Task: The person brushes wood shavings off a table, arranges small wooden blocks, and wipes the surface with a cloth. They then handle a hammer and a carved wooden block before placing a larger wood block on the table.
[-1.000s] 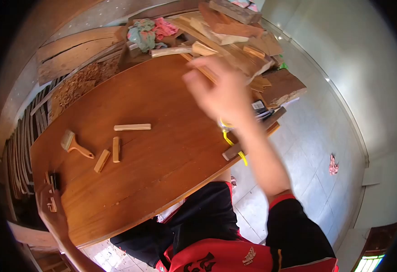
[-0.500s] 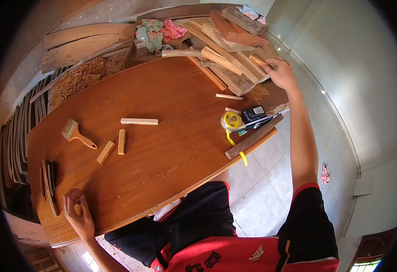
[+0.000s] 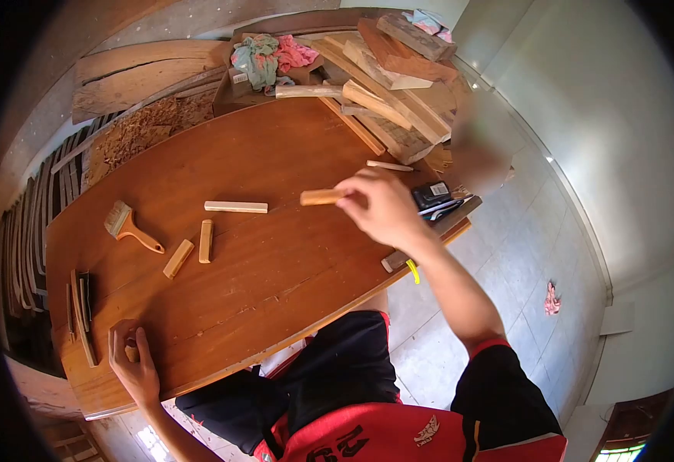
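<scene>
The right hand (image 3: 383, 206) is closed on a short wooden stick (image 3: 320, 197), held roughly level above the middle of the worktop (image 3: 275, 154), with the free end of the stick pointing away from the hand toward the person's left. Half a second earlier this hand was stretched out to the pile of wood offcuts (image 3: 387, 85) at the far right end of the worktop; it has since drawn back with the stick in its grip, so the stick is now off the pile and in the air, clear of the surface. In judgement, the pick-up stage is complete and the stick is in transit toward the group of similar pieces. Beyond the fingertips, further to the left, lie a pale long strip (image 3: 235, 206) and two short blocks (image 3: 191, 248), with a paintbrush (image 3: 127, 225) just past them. Behind the hand, near the worktop edge, are a dark rectangular device (image 3: 431, 193) and a wooden bar (image 3: 429, 231); the tape measure seen earlier is now hidden by the hand. The left hand (image 3: 133, 362) has not moved: it rests at the near left corner of the worktop, fingers curled on a small wooden piece (image 3: 130, 353), beside a bundle of thin slats (image 3: 79, 308).
</scene>
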Motion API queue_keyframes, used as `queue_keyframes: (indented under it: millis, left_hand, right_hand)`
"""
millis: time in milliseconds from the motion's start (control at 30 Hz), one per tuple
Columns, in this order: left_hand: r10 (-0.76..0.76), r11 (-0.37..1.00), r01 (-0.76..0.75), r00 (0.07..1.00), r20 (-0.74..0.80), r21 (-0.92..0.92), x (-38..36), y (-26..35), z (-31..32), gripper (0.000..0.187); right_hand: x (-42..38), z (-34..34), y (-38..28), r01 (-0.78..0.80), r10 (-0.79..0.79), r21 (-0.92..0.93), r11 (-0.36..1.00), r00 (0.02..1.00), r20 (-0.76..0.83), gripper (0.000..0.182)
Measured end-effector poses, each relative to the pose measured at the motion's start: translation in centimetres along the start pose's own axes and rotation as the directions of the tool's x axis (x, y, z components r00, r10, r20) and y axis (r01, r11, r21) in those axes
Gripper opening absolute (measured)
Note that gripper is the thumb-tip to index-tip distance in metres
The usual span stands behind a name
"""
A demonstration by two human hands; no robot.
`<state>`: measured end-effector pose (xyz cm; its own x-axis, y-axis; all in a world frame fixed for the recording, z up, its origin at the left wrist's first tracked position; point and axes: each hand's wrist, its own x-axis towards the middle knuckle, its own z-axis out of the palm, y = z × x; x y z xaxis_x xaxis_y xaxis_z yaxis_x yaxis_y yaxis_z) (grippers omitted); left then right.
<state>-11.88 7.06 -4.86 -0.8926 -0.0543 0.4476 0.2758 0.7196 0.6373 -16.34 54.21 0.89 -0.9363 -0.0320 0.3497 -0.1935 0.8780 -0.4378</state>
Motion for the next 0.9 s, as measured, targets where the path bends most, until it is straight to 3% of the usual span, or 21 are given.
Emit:
queue_keyframes:
  millis: [33, 333, 433, 533, 600, 633, 700, 767, 833, 900]
  left_hand:
    - [0.005, 1.0, -0.005, 1.0, 0.006, 0.013, -0.1, -0.1, -0.2, 0.009]
    - [-0.005, 1.0, 0.005, 1.0, 0.014, 0.012, -0.2, -0.6, -0.3, 0.01]
    - [-0.029, 0.999, 0.03, 0.999, 0.035, -0.011, -0.2, -0.8, -0.4, 0.009]
    - [-0.037, 0.998, 0.038, 0.999, 0.013, -0.047, -0.4, -0.7, -0.2, 0.008]
    - [-0.035, 0.999, 0.035, 0.999, 0.027, -0.024, -0.3, -0.3, -0.4, 0.008]
    - [-0.029, 0.999, 0.03, 0.999, 0.036, -0.017, -0.2, -0.2, -0.4, 0.007]
    - [-0.051, 0.998, 0.051, 0.998, 0.03, -0.028, 0.0, -0.2, -0.3, 0.007]
    - [-0.066, 0.997, 0.067, 0.997, 0.029, -0.037, 0.0, -0.1, -0.2, 0.007]
    - [-0.084, 0.996, 0.085, 0.996, 0.023, -0.042, 0.0, -0.1, -0.2, 0.007]
    - [-0.075, 0.997, 0.076, 0.997, 0.026, -0.022, -0.1, -0.2, -0.2, 0.007]
  right_hand:
    - [0.3, 1.4, -0.2, 0.099, -0.099, -0.023, 0.995, 0.995, 0.0, 0.013]
    - [0.8, 7.2, -3.7, 0.126, -0.129, 0.03, 0.992, 0.982, 0.139, 0.023]
    - [0.1, 6.5, -3.3, 0.214, -0.214, 0.026, 0.977, 0.976, 0.022, 0.03]
    - [0.4, 1.3, -2.0, 0.141, -0.139, 0.079, 0.987, 0.99, -0.024, 0.035]
    - [0.9, -3.1, -0.1, 0.172, -0.165, 0.003, 0.985, 0.953, -0.256, 0.03]
    - [1.2, -6.4, -0.5, 0.048, -0.048, -0.007, 0.999, 0.967, -0.249, 0.027]
    - [2.1, -10.3, 2.7, 0.014, -0.044, -0.072, 0.997, 0.903, -0.428, 0.03]
    - [3.6, -14.5, 5.9, -0.105, 0.051, -0.088, 0.991, 0.878, -0.476, 0.036]
    - [5.4, -17.8, 7.2, -0.139, 0.007, -0.214, 0.967, 0.853, -0.521, 0.045]
    - [8.1, -20.1, 8.7, -0.125, 0.019, -0.166, 0.978, 0.848, -0.53, 0.054]
